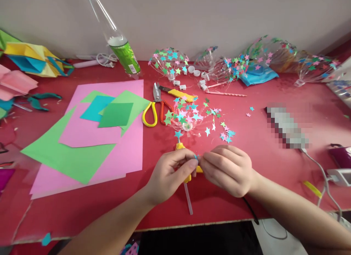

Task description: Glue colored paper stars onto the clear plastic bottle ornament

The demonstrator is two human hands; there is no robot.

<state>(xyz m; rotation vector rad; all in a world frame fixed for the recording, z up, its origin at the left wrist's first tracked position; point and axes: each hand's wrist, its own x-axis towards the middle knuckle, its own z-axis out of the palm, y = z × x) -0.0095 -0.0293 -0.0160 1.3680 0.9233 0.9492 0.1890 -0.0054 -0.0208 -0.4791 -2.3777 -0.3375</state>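
Note:
My left hand (175, 171) is closed in a pinch on a small blue paper piece (195, 157), probably a star. Close against it, my right hand (227, 169) has its fingertips pressed together; whatever they hold is hidden. Beneath both hands lies a yellow hot glue gun (180, 146), partly covered, with a clear glue stick (188, 200) sticking out toward the table edge. Just beyond the hands sits a clear plastic bottle top cut into strips (188, 127), with coloured paper stars on its strips. Loose paper stars (227, 135) lie to its right.
Pliers (157, 92) and a yellow utility knife (182, 95) lie behind. Pink and green paper sheets (134, 145) cover the left side. A glass bottle (124, 53) and star-covered plastic pieces (170, 61) line the wall. At right, a blurred-out object (287, 127) has a cable.

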